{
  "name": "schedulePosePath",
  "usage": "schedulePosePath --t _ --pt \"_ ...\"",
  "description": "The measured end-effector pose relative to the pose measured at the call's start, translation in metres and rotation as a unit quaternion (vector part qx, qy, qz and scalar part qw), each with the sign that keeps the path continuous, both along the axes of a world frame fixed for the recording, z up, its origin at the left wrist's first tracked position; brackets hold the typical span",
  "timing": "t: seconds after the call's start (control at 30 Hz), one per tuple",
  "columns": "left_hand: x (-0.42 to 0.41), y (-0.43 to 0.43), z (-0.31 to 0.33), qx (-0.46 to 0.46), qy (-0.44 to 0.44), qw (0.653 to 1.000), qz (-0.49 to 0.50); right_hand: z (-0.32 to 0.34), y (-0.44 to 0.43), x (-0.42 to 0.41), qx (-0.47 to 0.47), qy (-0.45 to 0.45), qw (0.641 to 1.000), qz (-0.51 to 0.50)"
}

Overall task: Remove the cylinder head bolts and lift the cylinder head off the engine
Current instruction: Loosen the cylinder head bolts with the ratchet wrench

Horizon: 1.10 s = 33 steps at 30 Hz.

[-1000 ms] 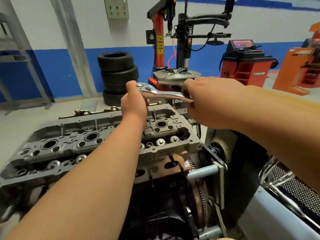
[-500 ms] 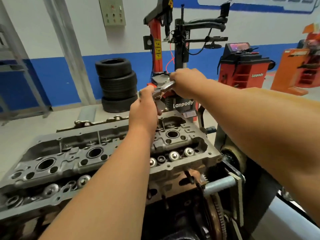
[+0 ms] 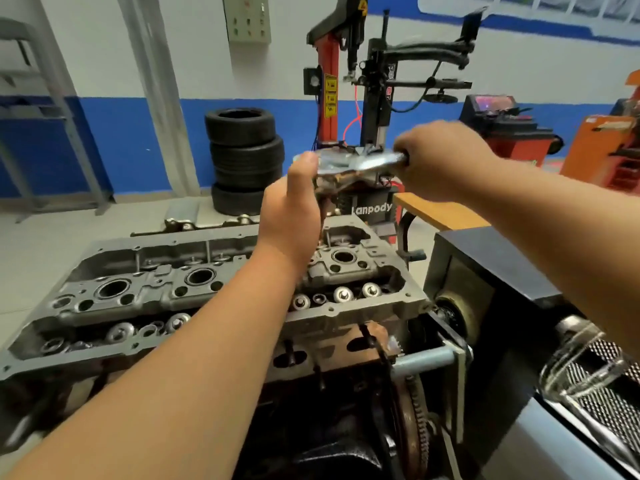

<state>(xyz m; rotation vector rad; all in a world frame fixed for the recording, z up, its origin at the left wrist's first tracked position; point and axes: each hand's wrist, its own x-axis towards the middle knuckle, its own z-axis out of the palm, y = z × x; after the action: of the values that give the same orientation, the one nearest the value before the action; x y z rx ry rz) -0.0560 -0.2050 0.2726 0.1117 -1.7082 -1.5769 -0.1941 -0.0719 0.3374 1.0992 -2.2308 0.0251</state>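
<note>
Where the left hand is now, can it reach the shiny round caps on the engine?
Probably yes, once it lets go: the left hand holds the wrench right above, and the caps lie uncovered beside its forearm.

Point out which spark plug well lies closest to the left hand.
The rightmost well, beside the left hand, just right of its wrist. The middle well and leftmost well lie farther off.

Single view here, worn on the head, facing forward and down along both forearms. Close below, the cylinder head (image 3: 138, 296) fills the lower left; the left hand (image 3: 291, 216) and right hand (image 3: 446, 157) meet on the ratchet wrench (image 3: 367, 162) at centre. Farther off, the wide lens takes in stacked tyres (image 3: 244, 150) and the blue-banded wall (image 3: 121, 140).
</note>
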Motion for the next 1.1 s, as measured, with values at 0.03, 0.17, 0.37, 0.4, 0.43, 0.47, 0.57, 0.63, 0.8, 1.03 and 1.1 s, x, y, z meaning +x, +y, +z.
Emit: schedulePosePath --t 0.03,0.17,0.37,0.4,0.43,0.47,0.57,0.63,0.8,1.03,1.1 --pt "0.003 0.002 0.001 0.016 -0.004 1.0 -0.023 -0.001 0.013 0.01 0.009 -0.012 1.0 -0.013" --pt "0.019 0.016 -0.007 0.051 -0.035 0.995 -0.085 0.0 0.049 0.041 0.037 -0.032 0.998 -0.047" --pt "0.026 0.024 -0.018 0.127 -0.067 0.986 -0.082 -0.005 0.065 0.071 0.088 -0.008 0.994 -0.065" --pt "0.026 0.024 -0.017 0.134 -0.065 0.985 -0.084 -0.002 0.068 0.076 0.086 0.005 0.994 -0.062" --pt "0.026 0.024 -0.016 0.138 -0.063 0.985 -0.084 0.001 0.071 0.082 0.083 0.009 0.995 -0.059" --pt "0.026 0.024 -0.016 0.143 -0.064 0.984 -0.081 0.003 0.074 0.089 0.082 0.003 0.995 -0.056" --pt "0.027 0.022 -0.017 0.166 -0.085 0.98 -0.072 0.005 0.078 0.115 0.108 -0.037 0.992 -0.052" --pt "0.026 0.021 -0.016 0.166 -0.107 0.978 -0.064 0.005 0.081 0.135 0.123 -0.067 0.989 -0.052" --pt "0.023 0.024 -0.014 0.125 -0.154 0.978 -0.067 -0.011 0.093 0.169 0.161 -0.1 0.979 -0.077" --pt "0.022 0.024 -0.016 0.138 -0.15 0.977 -0.059 -0.016 0.085 0.094 0.088 0.022 0.995 -0.047" --pt "0.024 0.028 -0.019 0.099 -0.153 0.982 -0.041 -0.029 0.082 0.055 0.071 0.05 0.996 0.012"
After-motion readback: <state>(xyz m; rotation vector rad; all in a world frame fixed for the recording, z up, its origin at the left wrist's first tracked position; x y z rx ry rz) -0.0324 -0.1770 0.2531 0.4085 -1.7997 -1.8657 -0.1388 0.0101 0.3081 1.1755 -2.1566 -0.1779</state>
